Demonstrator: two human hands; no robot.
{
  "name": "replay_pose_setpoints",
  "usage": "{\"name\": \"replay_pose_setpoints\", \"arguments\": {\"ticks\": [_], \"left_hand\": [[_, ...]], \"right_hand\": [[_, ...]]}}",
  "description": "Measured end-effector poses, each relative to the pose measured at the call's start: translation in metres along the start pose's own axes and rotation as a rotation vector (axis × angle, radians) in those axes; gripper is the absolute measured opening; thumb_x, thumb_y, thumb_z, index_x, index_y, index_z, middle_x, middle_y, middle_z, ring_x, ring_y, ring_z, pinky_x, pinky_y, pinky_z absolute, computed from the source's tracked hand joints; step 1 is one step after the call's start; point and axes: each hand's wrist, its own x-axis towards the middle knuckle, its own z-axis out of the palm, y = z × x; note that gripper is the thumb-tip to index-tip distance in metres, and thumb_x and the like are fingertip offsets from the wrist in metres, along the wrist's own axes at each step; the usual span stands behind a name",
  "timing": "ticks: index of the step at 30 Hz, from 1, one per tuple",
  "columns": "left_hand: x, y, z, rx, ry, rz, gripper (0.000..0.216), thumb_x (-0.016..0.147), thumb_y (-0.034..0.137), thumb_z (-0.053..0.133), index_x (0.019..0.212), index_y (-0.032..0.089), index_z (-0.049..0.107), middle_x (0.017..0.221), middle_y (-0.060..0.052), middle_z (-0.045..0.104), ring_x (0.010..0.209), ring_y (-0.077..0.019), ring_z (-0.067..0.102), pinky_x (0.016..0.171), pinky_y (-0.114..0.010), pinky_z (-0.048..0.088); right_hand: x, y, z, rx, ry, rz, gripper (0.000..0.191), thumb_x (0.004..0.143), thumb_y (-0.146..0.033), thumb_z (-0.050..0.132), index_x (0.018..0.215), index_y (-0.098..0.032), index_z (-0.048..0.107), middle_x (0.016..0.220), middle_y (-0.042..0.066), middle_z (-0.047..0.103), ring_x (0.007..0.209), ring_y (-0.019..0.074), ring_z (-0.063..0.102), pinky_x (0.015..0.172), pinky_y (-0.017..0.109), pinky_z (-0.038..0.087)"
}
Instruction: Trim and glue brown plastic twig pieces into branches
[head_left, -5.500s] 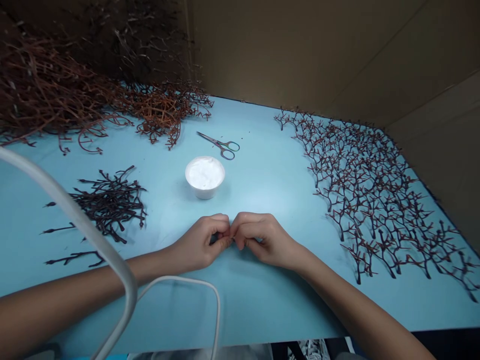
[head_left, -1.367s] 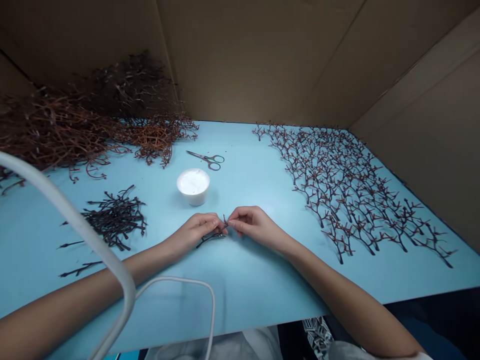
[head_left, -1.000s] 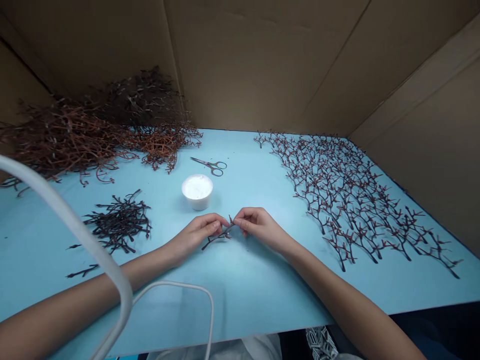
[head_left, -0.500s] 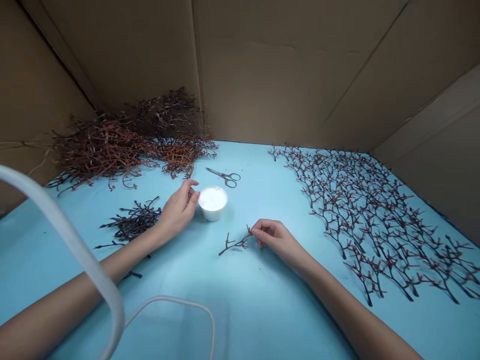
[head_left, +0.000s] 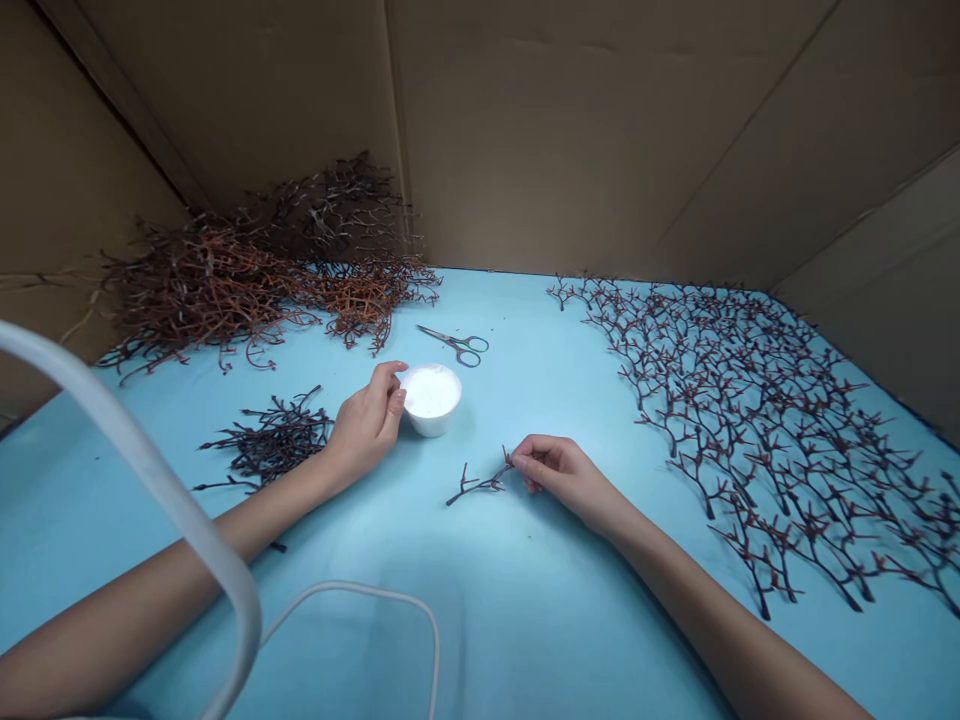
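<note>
My left hand (head_left: pixel 369 415) rests at the left side of a small white cup (head_left: pixel 431 422), its curled index finger and thumb against the rim. White material fills the cup almost to the top. My right hand (head_left: pixel 559 473) pinches the right end of a dark branched twig (head_left: pixel 480 484) with reddish tips between thumb and fingertips. The twig's free end points left, low over the blue tabletop (head_left: pixel 510 600). Part of the twig is hidden by the fingers. Behind the cup lie scissors (head_left: pixel 459 345) with their handles to the right.
Rows of similar twigs (head_left: pixel 720 400) spread over the right side. A small dark pile of stems (head_left: pixel 274 440) lies by my left forearm. Larger reddish-brown bundles (head_left: pixel 210 285) stand at the back left against cardboard walls (head_left: pixel 570 140). A white curved tube (head_left: pixel 150 480) crosses the left foreground.
The whole view has shifted slightly. My left hand has come closer against the cup's rim. My right hand keeps its pinch on the twig, nearly in the same place.
</note>
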Motion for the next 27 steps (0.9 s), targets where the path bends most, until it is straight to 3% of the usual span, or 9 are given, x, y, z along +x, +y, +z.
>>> {"name": "replay_pose_setpoints", "arguments": {"ticks": [10, 18, 23, 27], "left_hand": [[-0.002, -0.003, 0.002, -0.016, 0.011, -0.021, 0.032, 0.08, 0.029, 0.024, 0.104, 0.009, 0.029, 0.068, -0.002, 0.046, 0.058, -0.0171, 0.044, 0.057, -0.029, 0.034], [0.0, -0.015, -0.001, -0.1, 0.139, 0.109, 0.027, 0.077, 0.022, 0.034, 0.102, 0.015, 0.028, 0.067, 0.002, 0.041, 0.061, -0.0144, 0.043, 0.062, -0.028, 0.035], [0.006, -0.011, -0.007, -0.494, 0.206, 0.084, 0.021, 0.076, 0.023, 0.038, 0.095, 0.018, 0.032, 0.063, 0.004, 0.039, 0.055, -0.0114, 0.04, 0.057, -0.025, 0.034], [0.01, -0.002, -0.019, -0.99, 0.079, -0.088, 0.017, 0.074, 0.025, 0.038, 0.09, 0.019, 0.037, 0.061, 0.004, 0.041, 0.05, -0.0097, 0.041, 0.052, -0.024, 0.033]], "right_hand": [[0.0, -0.004, 0.0, -0.016, 0.002, 0.009, 0.021, 0.069, -0.035, 0.051, 0.062, -0.015, 0.051, 0.053, -0.003, 0.044, 0.048, 0.0073, 0.039, 0.046, 0.021, 0.03], [0.001, -0.001, -0.002, -0.018, -0.001, -0.01, 0.021, 0.068, -0.036, 0.052, 0.063, -0.016, 0.051, 0.054, -0.003, 0.044, 0.048, 0.0075, 0.039, 0.046, 0.022, 0.031], [0.0, -0.002, -0.003, -0.021, 0.0, -0.014, 0.022, 0.067, -0.038, 0.052, 0.062, -0.016, 0.051, 0.054, -0.003, 0.044, 0.047, 0.0077, 0.039, 0.046, 0.022, 0.031], [0.001, -0.004, -0.002, -0.034, -0.003, -0.009, 0.024, 0.068, -0.039, 0.051, 0.062, -0.016, 0.051, 0.052, -0.003, 0.043, 0.047, 0.0082, 0.039, 0.047, 0.022, 0.031]]}}
